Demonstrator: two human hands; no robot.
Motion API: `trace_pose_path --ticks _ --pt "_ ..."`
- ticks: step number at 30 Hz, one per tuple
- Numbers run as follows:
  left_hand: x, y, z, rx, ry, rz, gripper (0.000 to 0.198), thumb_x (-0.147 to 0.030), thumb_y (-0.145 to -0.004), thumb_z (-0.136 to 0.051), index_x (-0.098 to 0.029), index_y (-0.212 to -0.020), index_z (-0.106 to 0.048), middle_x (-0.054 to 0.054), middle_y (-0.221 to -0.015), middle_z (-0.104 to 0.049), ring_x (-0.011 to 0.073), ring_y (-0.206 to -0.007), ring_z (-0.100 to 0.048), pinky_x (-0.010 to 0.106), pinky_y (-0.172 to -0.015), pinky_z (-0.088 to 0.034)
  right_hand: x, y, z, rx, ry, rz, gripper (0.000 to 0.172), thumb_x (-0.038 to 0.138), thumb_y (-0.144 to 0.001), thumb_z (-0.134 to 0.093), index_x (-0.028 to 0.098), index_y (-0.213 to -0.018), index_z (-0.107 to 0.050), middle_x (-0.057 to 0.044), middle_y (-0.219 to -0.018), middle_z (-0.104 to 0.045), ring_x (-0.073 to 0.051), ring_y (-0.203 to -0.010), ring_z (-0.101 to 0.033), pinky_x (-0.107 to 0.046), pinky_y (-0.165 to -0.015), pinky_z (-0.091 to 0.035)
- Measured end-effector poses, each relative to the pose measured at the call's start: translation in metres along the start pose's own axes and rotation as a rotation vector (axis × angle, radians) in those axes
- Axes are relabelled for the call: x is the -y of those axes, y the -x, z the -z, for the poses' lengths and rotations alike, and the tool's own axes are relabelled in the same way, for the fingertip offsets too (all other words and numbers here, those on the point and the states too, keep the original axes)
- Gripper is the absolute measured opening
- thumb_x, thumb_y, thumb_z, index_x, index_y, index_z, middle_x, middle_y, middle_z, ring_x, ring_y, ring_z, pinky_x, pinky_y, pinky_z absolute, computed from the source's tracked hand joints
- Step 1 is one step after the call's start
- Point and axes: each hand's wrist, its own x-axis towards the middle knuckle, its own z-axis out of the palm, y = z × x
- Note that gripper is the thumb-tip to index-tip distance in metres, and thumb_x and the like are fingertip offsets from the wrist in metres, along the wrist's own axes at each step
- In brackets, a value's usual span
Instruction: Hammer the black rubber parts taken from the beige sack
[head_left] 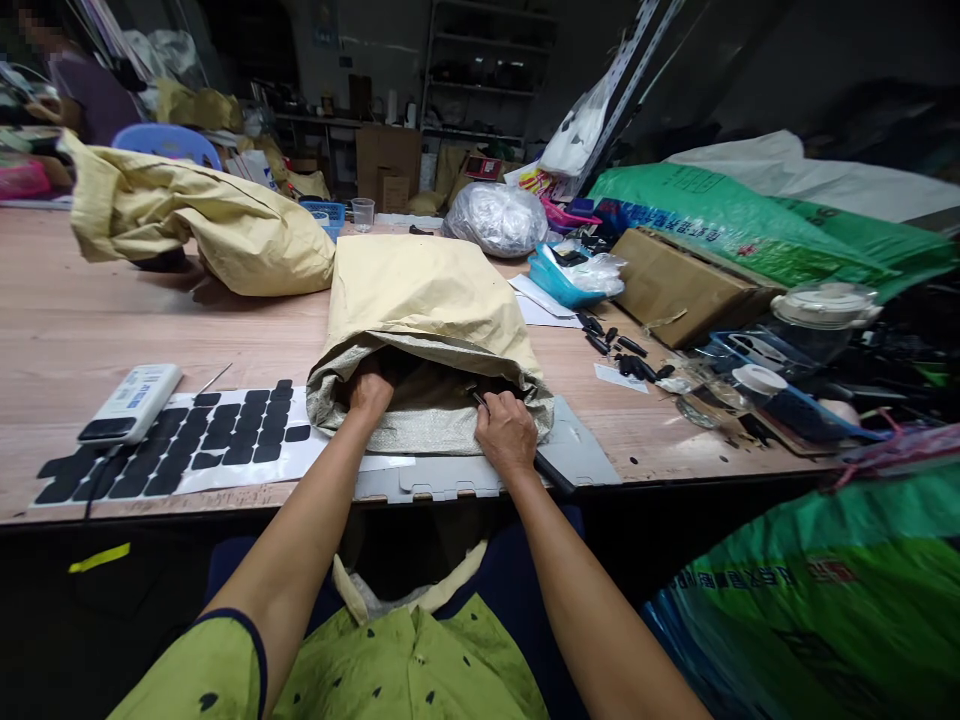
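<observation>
A cream woven sack [427, 285] lies in front of me with its rolled mouth facing me; the inside is dark. My left hand [369, 393] reaches into the left side of that mouth, its fingers hidden inside. At the right side of the opening, my right hand [508, 430] is closed around a slim black rod-like tool. The thick black end of the tool [553, 474] sticks out below my palm toward the table edge. Under the sack lies a flat grey sheet [581, 455] with a notched front edge.
Left of the sack are a white sheet with black pads [247, 430] and a white device [135, 400]. Another sack [247, 225] lies behind them. Small black parts [634, 365], a cardboard box [679, 285] and jars stand right. A person [90, 85] is at the far left.
</observation>
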Motion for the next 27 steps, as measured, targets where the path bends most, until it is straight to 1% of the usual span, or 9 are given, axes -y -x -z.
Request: trace_pose_path --ticks 2,4,6,8,10,12,16,21,27 --pt "0.0 0.004 0.002 0.0 0.001 0.024 0.038 -0.033 -0.09 -0.05 -0.011 -0.116 -0.065 0.022 -0.108 -0.069 0.0337 -0.101 -0.067 0.037 -0.081 -0.05 0.0 0.0 0.0 0.005 0.001 -0.006 0.014 0.023 -0.088 -0.054 0.018 -0.093 -0.067 -0.006 -0.091 -0.06 -0.018 -0.082 -0.046 -0.029 -0.071 -0.028" --pt "0.001 0.013 0.002 -0.042 0.011 -0.019 0.033 -0.034 -0.089 -0.053 -0.012 -0.109 -0.066 0.019 -0.102 -0.071 0.0323 -0.097 -0.067 0.037 -0.079 -0.05 0.0 0.0 -0.001 0.004 0.001 -0.007 0.014 0.023 -0.088 -0.054 0.018 -0.093 -0.066 -0.006 -0.091 -0.06 -0.018 -0.082 -0.045 -0.029 -0.071 -0.027" --pt "0.003 0.026 0.001 -0.13 0.048 -0.172 0.029 -0.033 -0.088 -0.055 -0.014 -0.108 -0.065 0.014 -0.097 -0.07 0.0287 -0.094 -0.066 0.035 -0.079 -0.049 0.0 0.0 -0.001 -0.005 0.002 -0.002 0.014 0.023 -0.088 -0.054 0.019 -0.092 -0.066 -0.006 -0.091 -0.059 -0.018 -0.081 -0.045 -0.03 -0.07 -0.026" --pt "0.006 0.04 -0.004 -0.167 0.117 -0.388 0.025 -0.031 -0.088 -0.058 -0.018 -0.108 -0.062 0.009 -0.096 -0.069 0.024 -0.093 -0.063 0.032 -0.081 -0.048 0.0 0.0 -0.001 -0.012 0.005 0.004 0.013 0.023 -0.088 -0.054 0.019 -0.091 -0.066 -0.006 -0.09 -0.059 -0.018 -0.081 -0.045 -0.03 -0.07 -0.026" --pt "0.008 0.053 -0.011 -0.093 0.173 -0.562 0.019 -0.028 -0.087 -0.061 -0.021 -0.104 -0.062 0.004 -0.096 -0.068 0.0207 -0.093 -0.06 0.03 -0.082 -0.046 0.0 0.0 0.0 -0.011 0.008 0.004 0.014 0.023 -0.088 -0.054 0.019 -0.092 -0.066 -0.006 -0.091 -0.06 -0.018 -0.081 -0.045 -0.03 -0.07 -0.026" --pt "0.01 0.06 -0.019 0.008 0.173 -0.651 0.013 -0.027 -0.086 -0.063 -0.022 -0.099 -0.063 0.003 -0.094 -0.067 0.0194 -0.091 -0.057 0.03 -0.082 -0.045 0.0 0.0 -0.001 -0.006 0.011 0.0 0.014 0.024 -0.088 -0.054 0.019 -0.093 -0.066 -0.006 -0.091 -0.059 -0.018 -0.081 -0.045 -0.03 -0.069 -0.026" --pt "0.014 0.062 -0.03 0.068 0.11 -0.66 0.014 -0.028 -0.084 -0.066 -0.022 -0.096 -0.067 0.002 -0.092 -0.063 0.019 -0.087 -0.054 0.031 -0.082 -0.042 0.0 0.0 -0.002 -0.002 0.002 -0.006 0.015 0.024 -0.088 -0.054 0.019 -0.094 -0.066 -0.006 -0.092 -0.06 -0.018 -0.082 -0.046 -0.03 -0.07 -0.027" --pt "0.014 0.058 -0.03 0.102 0.119 -0.603 0.017 -0.031 -0.082 -0.069 -0.022 -0.097 -0.069 0.001 -0.087 -0.062 0.018 -0.084 -0.054 0.029 -0.08 -0.042 -0.002 -0.001 -0.002 0.008 -0.036 -0.019 0.018 0.023 -0.087 -0.054 0.019 -0.098 -0.069 -0.006 -0.093 -0.062 -0.018 -0.082 -0.049 -0.03 -0.071 -0.03" --pt "0.01 0.06 -0.028 0.11 0.118 -0.546 0.018 -0.032 -0.082 -0.068 -0.023 -0.097 -0.072 0.002 -0.086 -0.063 0.0187 -0.086 -0.056 0.03 -0.08 -0.042 -0.001 0.006 0.01 -0.055 -0.252 -0.021 0.031 0.022 -0.09 -0.048 0.019 -0.113 -0.068 -0.007 -0.095 -0.065 -0.019 -0.084 -0.056 -0.028 -0.073 -0.039"
